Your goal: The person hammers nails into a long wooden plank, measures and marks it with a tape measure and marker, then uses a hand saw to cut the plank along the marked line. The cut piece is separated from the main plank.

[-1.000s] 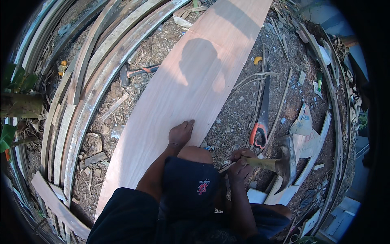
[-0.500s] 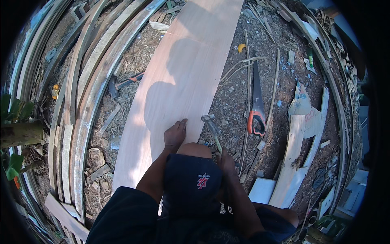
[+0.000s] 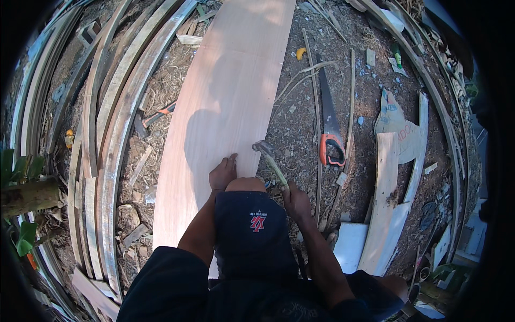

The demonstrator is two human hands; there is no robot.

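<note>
Hammer (image 3: 276,170) gripped by its handle, our right hand (image 3: 298,203) sits between 4 and 5 o'clock, the tool aimed toward 11, its head at the edge of the long board (image 3: 225,102) stretching from 7 to 12. Our left hand (image 3: 222,174) lies on the board at 8, fingertips toward 1; we cannot tell whether it pinches anything. One second ago the hammer's head was out at 4, away from the board.

— Held?
— Hammer (image 3: 275,167), pale-handled, in the right hand (image 3: 298,204); head by the plywood sheet's (image 3: 236,80) right edge.
— Left hand (image 3: 222,175)?
— On the sheet, near that edge.
— Ground (image 3: 300,134)?
— Handsaw (image 3: 329,117), orange-handled, beyond the right edge.
</note>
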